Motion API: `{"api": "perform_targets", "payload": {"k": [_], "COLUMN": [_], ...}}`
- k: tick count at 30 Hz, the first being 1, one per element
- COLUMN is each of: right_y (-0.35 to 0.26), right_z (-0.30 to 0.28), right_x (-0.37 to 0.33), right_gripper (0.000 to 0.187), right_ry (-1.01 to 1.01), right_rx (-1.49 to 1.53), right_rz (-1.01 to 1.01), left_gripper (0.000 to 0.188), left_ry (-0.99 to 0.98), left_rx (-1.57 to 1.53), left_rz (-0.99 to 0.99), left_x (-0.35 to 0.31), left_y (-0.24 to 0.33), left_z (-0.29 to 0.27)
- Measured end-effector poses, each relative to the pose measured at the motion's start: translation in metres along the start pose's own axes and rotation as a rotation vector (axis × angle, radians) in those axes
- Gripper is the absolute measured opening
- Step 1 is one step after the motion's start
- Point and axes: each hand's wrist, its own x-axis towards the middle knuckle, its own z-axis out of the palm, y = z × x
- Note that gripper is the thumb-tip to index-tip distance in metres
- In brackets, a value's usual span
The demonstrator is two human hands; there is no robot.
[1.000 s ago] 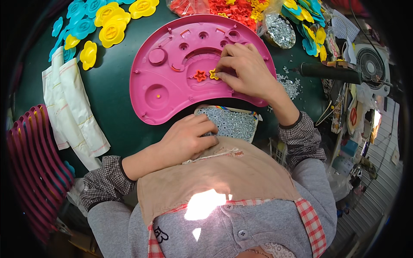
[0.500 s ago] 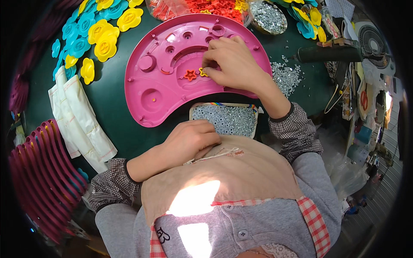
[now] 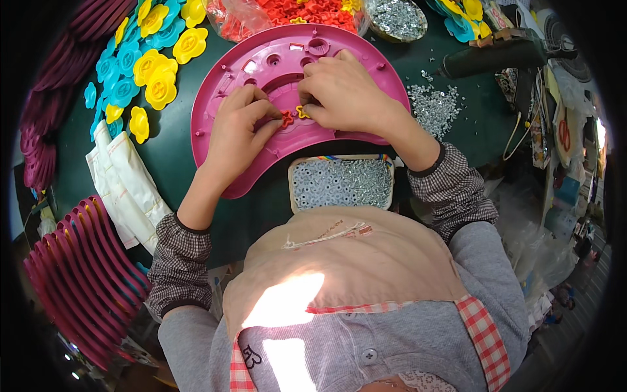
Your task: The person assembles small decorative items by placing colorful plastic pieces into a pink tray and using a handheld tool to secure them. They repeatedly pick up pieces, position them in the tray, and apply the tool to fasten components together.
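Note:
A pink crescent-shaped plastic panel [image 3: 215,88] lies before me, with pegs, round recesses and a curved slot. Over its left half, my left hand [image 3: 238,134] is closed, thumb and fingertips pinching a small red star-shaped piece [image 3: 287,119]. Right beside it sits a small yellow star-shaped piece [image 3: 302,113], against the thumb and finger of my closed right hand [image 3: 346,91]. Both pieces are at the panel's inner middle. My right hand's other fingertips curl down onto the panel and are partly hidden.
A box of small metal and clear fasteners [image 3: 339,183] stands by my apron. Loose metal bits [image 3: 434,111] lie right of the panel. Yellow and blue flower-shaped pieces [image 3: 161,85], red parts [image 3: 261,16] and a bowl of metal bits [image 3: 395,19] lie behind. White cloth strips [image 3: 134,173] are left.
My left hand has risen from my apron onto the panel and taken hold of the red star. The right hand stays at the yellow star.

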Motion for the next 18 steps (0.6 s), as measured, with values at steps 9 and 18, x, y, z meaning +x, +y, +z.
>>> {"api": "perform_targets", "payload": {"k": [9, 18], "right_y": [0.000, -0.002], "right_z": [0.001, -0.005], "right_x": [-0.003, 0.007], "right_gripper": [0.010, 0.013], "right_ry": [0.048, -0.075], "right_rx": [0.019, 0.001], "right_rz": [-0.006, 0.016], "left_gripper": [0.014, 0.014], "left_ry": [0.024, -0.030], "left_rx": [0.004, 0.013], "left_rz": [0.005, 0.037], "left_x": [0.002, 0.004], "left_y": [0.000, -0.002], "left_z": [0.003, -0.001]}}
